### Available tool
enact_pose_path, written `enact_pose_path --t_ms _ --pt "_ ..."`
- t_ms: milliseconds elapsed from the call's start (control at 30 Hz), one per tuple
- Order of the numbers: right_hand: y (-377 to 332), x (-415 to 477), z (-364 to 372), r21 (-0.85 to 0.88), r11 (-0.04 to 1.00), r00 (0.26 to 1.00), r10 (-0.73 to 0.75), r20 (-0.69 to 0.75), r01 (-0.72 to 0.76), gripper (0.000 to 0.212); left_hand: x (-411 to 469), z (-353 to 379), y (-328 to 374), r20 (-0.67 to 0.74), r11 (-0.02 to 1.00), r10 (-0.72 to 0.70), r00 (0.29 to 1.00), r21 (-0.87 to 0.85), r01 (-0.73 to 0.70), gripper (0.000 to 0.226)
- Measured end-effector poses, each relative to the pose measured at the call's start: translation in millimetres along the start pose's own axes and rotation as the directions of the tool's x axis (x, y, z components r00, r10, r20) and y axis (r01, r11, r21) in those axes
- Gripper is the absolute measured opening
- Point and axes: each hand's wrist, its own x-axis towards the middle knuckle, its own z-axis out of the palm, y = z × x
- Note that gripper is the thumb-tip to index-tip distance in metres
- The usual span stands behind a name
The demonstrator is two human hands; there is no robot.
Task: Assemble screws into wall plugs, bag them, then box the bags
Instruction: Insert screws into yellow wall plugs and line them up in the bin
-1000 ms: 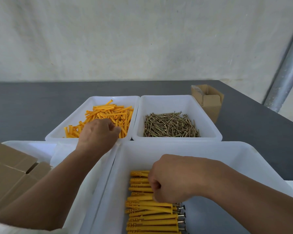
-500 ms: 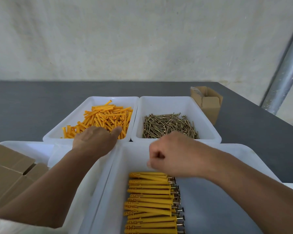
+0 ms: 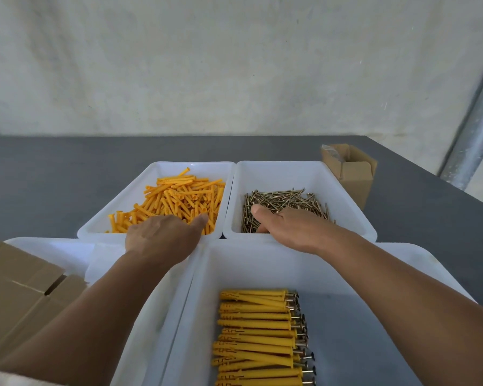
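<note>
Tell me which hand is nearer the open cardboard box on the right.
Right. The right hand is in the screw tray beside the cardboard box; the left hand is over the plug tray, farther left.

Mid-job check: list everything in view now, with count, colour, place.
loose plastic wall plugs: a pile, orange, far-left tray
loose metal screws: a pile, brass-coloured, far-right tray
plugs fitted with screws: one row, orange, near middle tray
rectangular plastic trays: four, white, two far, two near
small open cardboard box: one, brown, right of the screw tray
cardboard boxes: count unclear, brown, near left
table: one, dark grey
metal pole: one, grey, far right
left hand: over the wall plugs
right hand: on the screws
</note>
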Motion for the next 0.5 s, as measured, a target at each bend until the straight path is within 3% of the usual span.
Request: enact_pose_path --t_ms 200,367,500 --pt "-1.2 6.1 5.2 -0.179 0.982 0.995 0.078 0.069 -0.064 0.089 -2.8 -1.5 2.0 -0.015 0.999 -0.026 1.000 -0.028 0.026 0.073" --pt "1.8 5.2 6.9 -0.177 0.984 0.999 0.023 0.023 -0.019 0.068 -5.4 -3.3 4.5 -0.097 0.996 -0.045 0.994 -0.081 0.037 0.066" --pt "6.2 2.8 7.2 -0.101 0.993 0.994 -0.077 -0.074 0.069 0.061 -6.2 -6.1 5.4 -0.251 0.985 -0.053 0.966 -0.173 0.009 0.043"
